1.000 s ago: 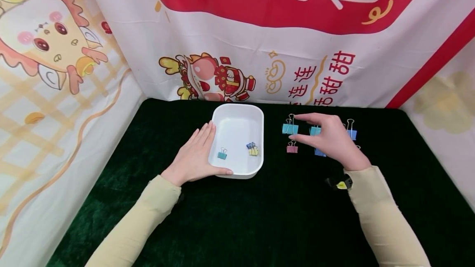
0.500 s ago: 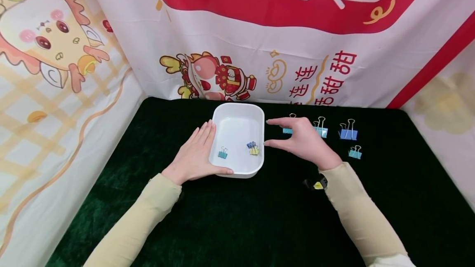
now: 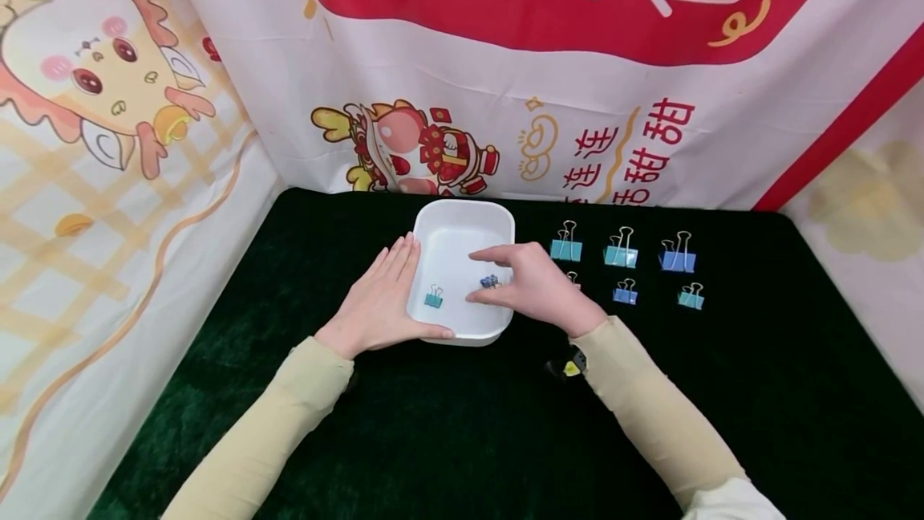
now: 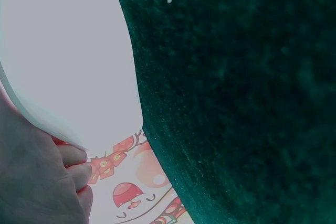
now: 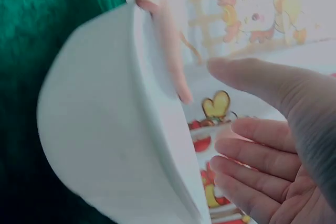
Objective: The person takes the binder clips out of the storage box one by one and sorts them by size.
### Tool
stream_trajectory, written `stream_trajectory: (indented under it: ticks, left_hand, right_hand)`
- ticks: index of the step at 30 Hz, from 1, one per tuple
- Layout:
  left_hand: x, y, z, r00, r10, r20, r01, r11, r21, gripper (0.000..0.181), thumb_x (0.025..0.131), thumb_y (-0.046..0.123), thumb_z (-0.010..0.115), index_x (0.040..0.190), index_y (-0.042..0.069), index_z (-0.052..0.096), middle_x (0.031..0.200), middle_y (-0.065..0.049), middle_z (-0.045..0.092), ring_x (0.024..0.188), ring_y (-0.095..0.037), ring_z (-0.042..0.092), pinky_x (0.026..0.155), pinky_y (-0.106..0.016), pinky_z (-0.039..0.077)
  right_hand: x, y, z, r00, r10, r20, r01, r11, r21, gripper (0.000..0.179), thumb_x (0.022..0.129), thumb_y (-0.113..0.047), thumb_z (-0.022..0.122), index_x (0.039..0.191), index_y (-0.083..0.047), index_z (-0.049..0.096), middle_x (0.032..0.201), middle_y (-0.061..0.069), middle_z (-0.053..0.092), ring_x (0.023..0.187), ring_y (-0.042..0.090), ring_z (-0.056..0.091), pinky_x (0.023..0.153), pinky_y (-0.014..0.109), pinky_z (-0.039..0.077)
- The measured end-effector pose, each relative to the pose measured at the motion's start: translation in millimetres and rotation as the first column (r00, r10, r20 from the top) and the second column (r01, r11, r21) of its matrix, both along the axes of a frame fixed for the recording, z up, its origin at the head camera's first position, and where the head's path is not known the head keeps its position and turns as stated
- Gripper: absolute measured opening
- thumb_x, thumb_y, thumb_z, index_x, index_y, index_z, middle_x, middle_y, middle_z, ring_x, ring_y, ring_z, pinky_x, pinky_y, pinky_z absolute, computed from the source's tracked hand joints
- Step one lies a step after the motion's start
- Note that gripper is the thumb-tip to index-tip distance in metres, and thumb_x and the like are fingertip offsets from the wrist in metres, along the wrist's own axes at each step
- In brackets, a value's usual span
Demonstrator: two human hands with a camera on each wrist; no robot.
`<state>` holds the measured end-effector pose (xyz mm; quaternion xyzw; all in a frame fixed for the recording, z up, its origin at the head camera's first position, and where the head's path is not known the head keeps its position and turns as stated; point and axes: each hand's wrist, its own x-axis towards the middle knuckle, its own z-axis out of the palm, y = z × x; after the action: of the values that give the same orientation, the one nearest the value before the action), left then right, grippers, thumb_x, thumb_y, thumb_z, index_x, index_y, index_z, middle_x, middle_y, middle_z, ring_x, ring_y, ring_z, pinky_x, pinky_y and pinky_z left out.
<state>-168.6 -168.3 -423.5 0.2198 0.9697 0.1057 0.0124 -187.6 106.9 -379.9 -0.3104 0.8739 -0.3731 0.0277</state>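
Touching the tub: our left hand (image 3: 382, 299) lies along the left side of the white tub (image 3: 451, 247), fingers straight and together, thumb along the near rim.
Right hand: our right hand (image 3: 534, 283) reaches across the tub's right rim, wide, thumb well apart from the fingers.
Tub's clips: a green clip (image 3: 433, 298) sits near the front left corner; a navy clip (image 3: 489, 282) shows between our right thumb and fingers, with something yellow beside it mostly hidden.
Back row: right of the tub, from left to right, stand a teal clip (image 3: 566, 250), a light-blue clip (image 3: 621, 256) and a blue clip (image 3: 677, 262), handles up.
Front row: a half-hidden clip (image 3: 573, 276) peeks from behind our right hand, then come a small blue clip (image 3: 625, 295) and a small teal clip (image 3: 690, 300).
Table: dark green cloth (image 3: 462, 440) lies under everything.
Behind: a white backdrop (image 3: 433, 62) hangs, with a red panel and cartoon prints.
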Motion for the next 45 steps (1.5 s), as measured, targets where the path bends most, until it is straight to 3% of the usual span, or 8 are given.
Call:
stream_trajectory:
  ticks: [8,14,24,35,45]
  left_hand:
    - [-0.2,0.5,-0.8,1.0,0.006,0.015,-0.006,1.0,0.003,0.139,0.069,0.096,0.053,0.163,0.007,0.002,0.17,-0.008,0.001,0.155,-0.022,0.0,0.123,-0.042,0.003]
    - [-0.8,1.3,-1.6,1.0,0.007,0.029,-0.007,1.0,0.008,0.136,0.071,0.09,0.059,0.164,0.007,0.004,0.17,-0.008,0.0,0.154,-0.021,-0.001,0.123,-0.042,0.002]
    - [0.4,2.7,-1.3,1.0,0.002,0.02,-0.003,1.0,0.003,0.135,0.072,0.089,0.06,0.163,0.005,0.007,0.17,-0.01,0.003,0.154,-0.022,-0.001,0.123,-0.042,0.002]
    - [-0.2,2.5,-1.2,1.0,0.004,0.011,-0.004,1.0,0.007,0.135,0.072,0.09,0.059,0.163,0.004,0.01,0.169,-0.01,0.004,0.155,-0.023,0.001,0.123,-0.042,0.003]
    - [0.1,1.0,-0.2,1.0,0.006,0.013,-0.006,1.0,-0.013,0.137,0.071,0.094,0.053,0.163,0.006,0.004,0.169,-0.009,0.0,0.155,-0.022,0.0,0.123,-0.041,0.002]
  right_hand:
    - [0.2,-31.5,-13.4,0.998,0.022,0.064,-0.025,0.999,0.048,0.052,0.083,-0.03,0.088,0.125,-0.003,0.072,0.122,0.011,0.071,0.109,0.028,0.067,0.094,0.046,0.055]
    - [-7.3,-51.4,-20.5,0.997,0.002,0.078,-0.011,0.993,0.12,0.05,0.083,-0.027,0.088,0.125,-0.004,0.073,0.121,0.009,0.072,0.112,0.025,0.067,0.096,0.042,0.054]
    - [-18.3,-70.3,-33.0,0.989,-0.047,0.142,0.014,0.974,0.225,0.048,0.082,-0.028,0.089,0.123,-0.007,0.074,0.114,0.004,0.074,0.102,0.016,0.068,0.099,0.037,0.05]
    - [-21.1,-77.2,-44.0,0.996,-0.024,0.087,0.003,0.972,0.237,0.035,0.08,-0.018,0.089,0.112,-0.007,0.078,0.096,0.0,0.074,0.082,0.008,0.063,0.081,0.027,0.053]
    - [-22.2,-82.6,-45.1,0.994,-0.013,0.105,-0.017,0.961,0.277,0.022,0.085,-0.018,0.086,0.105,-0.011,0.081,0.088,-0.006,0.073,0.08,0.008,0.063,0.081,0.028,0.053]
